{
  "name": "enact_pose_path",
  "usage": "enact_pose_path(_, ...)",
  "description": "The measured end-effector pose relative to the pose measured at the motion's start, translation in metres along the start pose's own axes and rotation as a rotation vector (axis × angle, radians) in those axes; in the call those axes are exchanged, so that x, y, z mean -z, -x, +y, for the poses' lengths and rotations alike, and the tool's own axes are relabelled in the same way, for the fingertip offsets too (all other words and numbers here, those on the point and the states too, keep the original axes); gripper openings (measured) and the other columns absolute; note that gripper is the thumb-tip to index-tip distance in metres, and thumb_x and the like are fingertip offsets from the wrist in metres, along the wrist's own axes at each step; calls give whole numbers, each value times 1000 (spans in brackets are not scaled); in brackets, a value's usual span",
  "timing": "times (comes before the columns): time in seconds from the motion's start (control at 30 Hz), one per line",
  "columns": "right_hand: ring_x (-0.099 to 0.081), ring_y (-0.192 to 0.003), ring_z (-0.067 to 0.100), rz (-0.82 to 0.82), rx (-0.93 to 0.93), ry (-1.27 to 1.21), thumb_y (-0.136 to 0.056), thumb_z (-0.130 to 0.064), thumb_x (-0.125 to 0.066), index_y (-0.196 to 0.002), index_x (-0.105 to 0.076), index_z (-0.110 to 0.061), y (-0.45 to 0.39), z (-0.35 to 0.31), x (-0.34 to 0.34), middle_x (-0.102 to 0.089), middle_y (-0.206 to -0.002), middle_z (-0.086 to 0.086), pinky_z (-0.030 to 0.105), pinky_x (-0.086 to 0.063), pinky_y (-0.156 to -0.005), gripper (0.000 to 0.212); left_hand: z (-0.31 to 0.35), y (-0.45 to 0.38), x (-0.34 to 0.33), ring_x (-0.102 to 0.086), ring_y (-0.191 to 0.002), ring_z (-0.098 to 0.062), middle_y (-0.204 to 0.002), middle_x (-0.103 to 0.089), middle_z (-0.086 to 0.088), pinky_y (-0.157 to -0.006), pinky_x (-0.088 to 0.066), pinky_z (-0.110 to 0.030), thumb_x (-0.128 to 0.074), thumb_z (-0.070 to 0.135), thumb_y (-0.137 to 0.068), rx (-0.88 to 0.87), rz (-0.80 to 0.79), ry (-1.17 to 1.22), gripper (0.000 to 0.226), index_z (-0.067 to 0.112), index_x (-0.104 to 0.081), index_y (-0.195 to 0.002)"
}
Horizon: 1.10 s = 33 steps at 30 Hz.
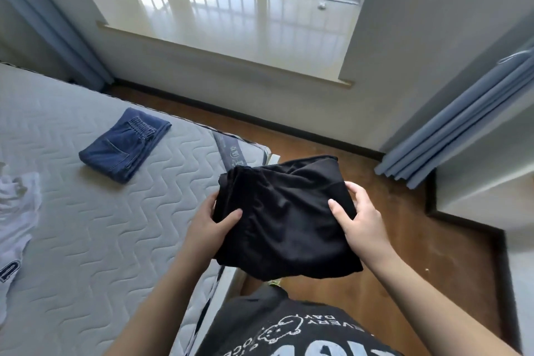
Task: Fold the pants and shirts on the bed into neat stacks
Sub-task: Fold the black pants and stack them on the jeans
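Nearest the camera is the person's dark printed T-shirt (pixel 289 329), filling the lower edge of the view. Both forearms extend forward from it.

The left hand (pixel 212 224) grips the left edge of a folded black garment (pixel 284 218): the thumb lies on top of the cloth, the remaining fingers are curled beneath and hidden. The right hand (pixel 359 218) grips the right edge in the same manner, thumb on top, fingertips wrapped over the far corner. The black garment is held between the two hands, clear of the mattress, beyond the corner of the bed (pixel 115 225) and above the wooden floor (pixel 404 240). Its surface is creased; whether it is pants or a shirt cannot be told.

On the quilted grey bed, well apart from the hands, lies a folded pair of blue jeans (pixel 124 146), elastic waistband and one back pocket facing up. At the left edge of the view a white garment with dark lettering (pixel 14 225) lies unfolded and crumpled on the bed, partly cut off by the frame.

Beyond the bed is a glossy bay window sill (pixel 245 29). Blue curtains (pixel 450 130) hang at the right; a second blue curtain (pixel 49 23) hangs at the left.
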State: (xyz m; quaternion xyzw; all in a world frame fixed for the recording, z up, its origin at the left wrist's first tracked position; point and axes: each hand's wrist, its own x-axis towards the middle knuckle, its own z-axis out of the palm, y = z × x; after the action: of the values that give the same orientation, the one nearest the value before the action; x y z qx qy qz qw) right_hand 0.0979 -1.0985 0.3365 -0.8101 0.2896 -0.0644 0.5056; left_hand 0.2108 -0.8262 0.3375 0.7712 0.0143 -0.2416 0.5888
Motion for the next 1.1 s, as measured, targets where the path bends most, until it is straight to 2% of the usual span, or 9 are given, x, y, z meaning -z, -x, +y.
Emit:
enact_pose_path(0.1, -58, -111, 3, 91, -32, 8, -89, -42, -65, -129, -49, -38, -31, -4, 16, -62, -122, -18, 16, -42, -91, 43, 26, -45, -21, -68, -104, -8, -113, -71, 13, -98, -51, -43, -75, 50, -64, -37, -71, -33, 63, 44, -56, -124)
enact_pose_path(0.23, -57, -110, 4, 188, -67, -14, -90, -41, -65, -126, -50, -42, -67, -2, 39, -59, -115, -26, 24, -42, -94, 39, 65, -98, -51, -67, -100, -1, -108, -69, 22, -93, -53, -36, -71, 50, -71, -129, -195, -134, 44, 62, -54, -110)
enact_pose_path(0.37, -57, -106, 7, 258, -94, 12, -90, -42, -63, -124, -50, -44, -110, 5, 69, -59, -108, -28, 26, -41, -90, 37, 99, -140, -92, -64, -98, 8, -107, -66, 31, -80, -51, -11, -70, 48, -73, -201, -247, -182, 43, 67, -51, -108)
enact_pose_path(0.43, -57, -105, 8, 278, -97, 9, -91, -39, -64, -125, -51, -39, -137, 12, 86, -60, -109, -22, 26, -40, -89, 36, 112, -161, -117, -64, -101, 5, -109, -67, 27, -84, -51, -14, -70, 46, -74, -201, -279, -182, 46, 61, -52, -114)
enact_pose_path(0.5, -56, -105, 6, 278, -91, 9, -91, -38, -64, -126, -52, -38, -167, 19, 101, -59, -110, -22, 24, -39, -89, 37, 122, -185, -142, -65, -103, 2, -111, -68, 22, -91, -53, -26, -72, 43, -75, -176, -281, -185, 53, 47, -52, -124)
enact_pose_path(0.6, -54, -111, 5, 251, -81, 7, -91, -36, -64, -130, -52, -33, -218, 29, 122, -59, -117, -18, 24, -38, -93, 41, 137, -222, -177, -65, -104, 0, -112, -69, 18, -96, -53, -35, -74, 33, -81, -152, -252, -197, 54, 34, -52, -130)
enact_pose_path(0.73, -56, -115, 9, 180, -85, 9, -92, -36, -64, -132, -52, -30, -286, 31, 148, -61, -117, -15, 24, -40, -92, 42, 164, -263, -212, -65, -104, -1, -113, -69, 16, -98, -52, -38, -74, 25, -84, -104, -188, -201, 48, 35, -54, -126)
enact_pose_path(0.93, -57, -119, 14, -9, -14, 32, -92, -39, -62, -132, -48, -36, -385, 13, 159, -63, -126, -10, 32, -45, -100, 42, 195, -305, -225, -65, -108, -6, -117, -68, 13, -99, -50, -39, -73, 39, -74, -44, -37, -142, 60, 32, -52, -130)
enact_pose_path(1.1, -56, -117, 1, -129, 81, 26, -92, -39, -62, -127, -49, -42, -455, -17, 130, -61, -123, -22, 21, -41, -96, 39, 201, -337, -204, -64, -103, 3, -112, -68, 21, -95, -50, -29, -73, 35, -76, -10, 112, -67, 49, 40, -54, -120)
